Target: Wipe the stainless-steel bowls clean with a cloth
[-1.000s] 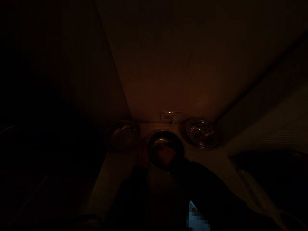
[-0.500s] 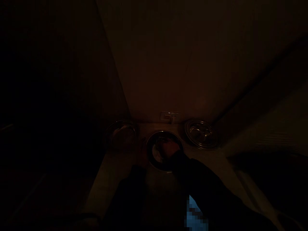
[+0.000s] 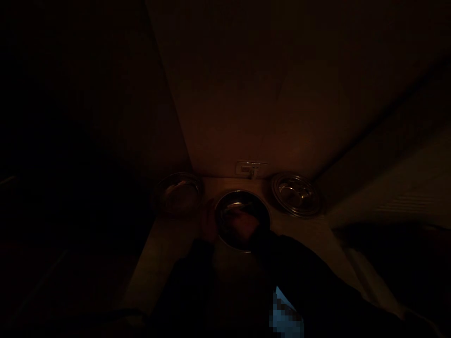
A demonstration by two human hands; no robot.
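The scene is very dark. A round metal bowl (image 3: pixel 262 206) sits at the middle of a light wooden surface. My right hand (image 3: pixel 245 225) reaches down inside it, rounded and seemingly closed, its fingertips lost in shadow. Pale matter or a reflection shows near the bowl's far inner side; which one I cannot tell. Along the left side of the rim lies my left hand (image 3: pixel 208 220), close against the bowl. Its fingers are too dark to make out, so whether it grips the rim is unclear. Dark sleeves cover both forearms.
Left of the bowl stands a wide shallow metal dish (image 3: pixel 180 195). Stacked metal dishes (image 3: pixel 295 195) stand on the right. A wall outlet with a plug (image 3: pixel 251 169) is behind the wooden surface (image 3: pixel 158 253). Walls rise at the back; deep shadow covers the left side.
My right hand has shifted slightly left within the bowl. The pale patch seen at the bowl's left earlier is darker now, and a bright streak shows near the far side.
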